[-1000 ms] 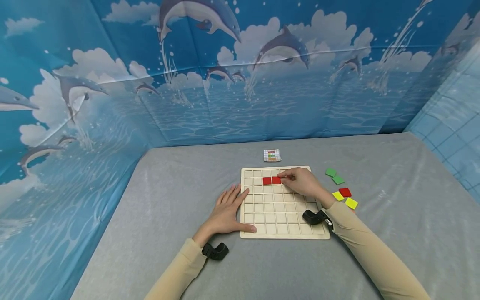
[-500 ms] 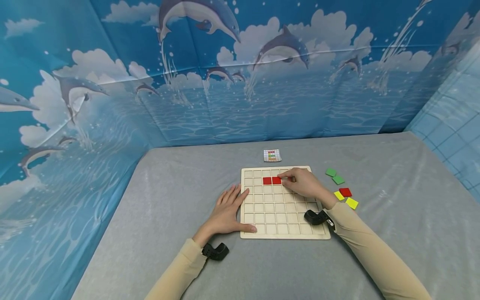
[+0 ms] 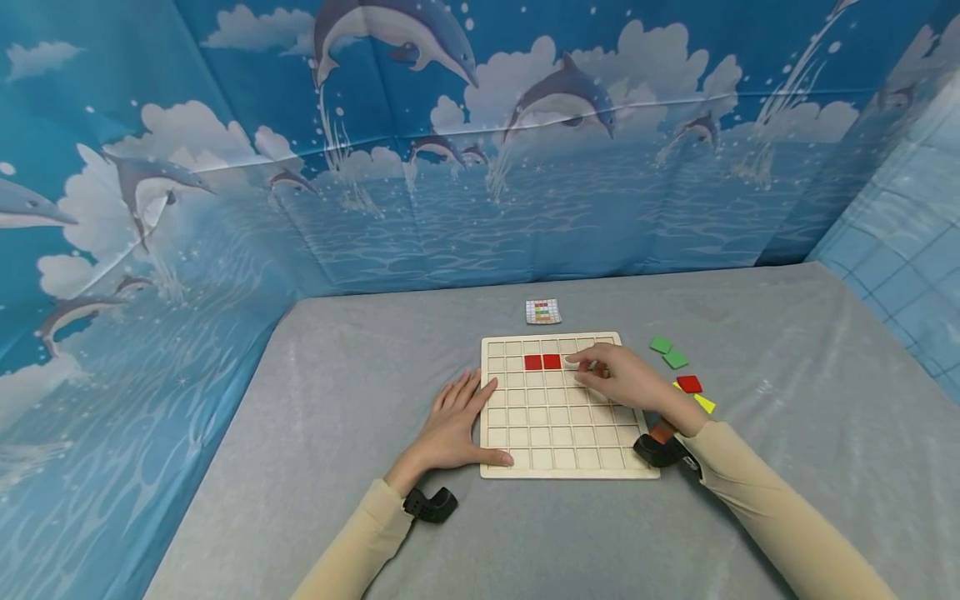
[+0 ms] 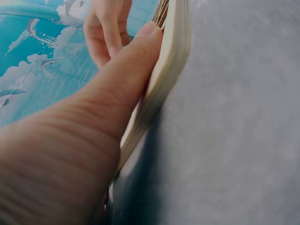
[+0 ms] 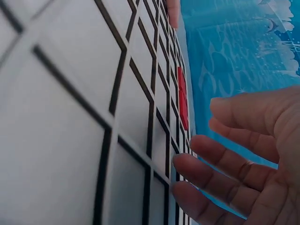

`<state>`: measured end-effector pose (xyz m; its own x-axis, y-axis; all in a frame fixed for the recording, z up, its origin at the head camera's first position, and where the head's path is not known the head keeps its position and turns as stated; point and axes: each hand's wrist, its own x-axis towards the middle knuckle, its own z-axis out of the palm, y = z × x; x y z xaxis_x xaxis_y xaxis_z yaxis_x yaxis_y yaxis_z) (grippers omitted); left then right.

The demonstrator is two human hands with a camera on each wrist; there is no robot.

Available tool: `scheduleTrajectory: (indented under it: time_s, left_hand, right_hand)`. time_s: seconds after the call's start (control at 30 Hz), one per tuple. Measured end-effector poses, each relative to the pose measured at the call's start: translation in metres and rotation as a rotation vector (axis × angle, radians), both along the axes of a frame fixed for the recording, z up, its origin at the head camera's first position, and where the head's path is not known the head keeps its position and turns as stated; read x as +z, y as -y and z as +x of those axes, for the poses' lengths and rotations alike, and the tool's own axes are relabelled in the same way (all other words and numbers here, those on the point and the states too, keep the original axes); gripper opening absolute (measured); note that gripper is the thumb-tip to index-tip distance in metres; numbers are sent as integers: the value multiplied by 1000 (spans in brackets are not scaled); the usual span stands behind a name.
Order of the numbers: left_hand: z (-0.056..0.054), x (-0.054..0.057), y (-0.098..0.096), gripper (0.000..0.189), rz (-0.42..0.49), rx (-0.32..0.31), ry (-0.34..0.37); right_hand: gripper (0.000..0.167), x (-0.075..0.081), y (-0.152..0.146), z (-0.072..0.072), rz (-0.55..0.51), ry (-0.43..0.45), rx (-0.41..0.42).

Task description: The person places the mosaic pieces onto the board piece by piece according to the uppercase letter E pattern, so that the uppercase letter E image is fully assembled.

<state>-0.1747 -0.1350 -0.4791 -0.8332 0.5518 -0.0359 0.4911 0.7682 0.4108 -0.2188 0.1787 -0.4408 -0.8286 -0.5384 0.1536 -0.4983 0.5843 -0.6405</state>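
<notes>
Tile-laying appears under way, the left hand (image 3: 450,429) splayed at a grid board (image 3: 570,472) on the counter (image 3: 375,358), the right hand (image 3: 626,377) parted and empty beside two inlaid red tiles (image 3: 551,362), likely needing a loose tile (image 3: 689,384) next.

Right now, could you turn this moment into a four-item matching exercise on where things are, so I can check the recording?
1. printed grid card
2. left hand
3. green tiles
4. side-by-side red tiles

A. on the table, right of the wooden grid board
B. in the board's cells
C. beyond the board's far edge
D. touching the board's left side

Pairs: 1-C, 2-D, 3-A, 4-B
</notes>
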Motion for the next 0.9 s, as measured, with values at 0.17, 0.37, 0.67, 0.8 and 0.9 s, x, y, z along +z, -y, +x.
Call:
scheduleTrajectory:
  time_s: [0.17,0.37,0.67,0.8,0.9]
  left_hand:
    - [1,0,0,111,9,-4,-2]
    - [0,-1,0,111,-5,1,-4]
    - [-1,-2,0,111,-3,2,-8]
    - [0,-1,0,111,-3,1,-11]
    - [0,0,0,111,6,-1,-12]
  right_hand:
    - [24,7,-13,15,10,-33,-41]
    - [18,11,-38,27,30,-73,-141]
    - [22,10,-76,33,103,-26,-321]
    - [39,9,-90,34,149,24,-389]
    - [46,8,-97,33,177,57,-425]
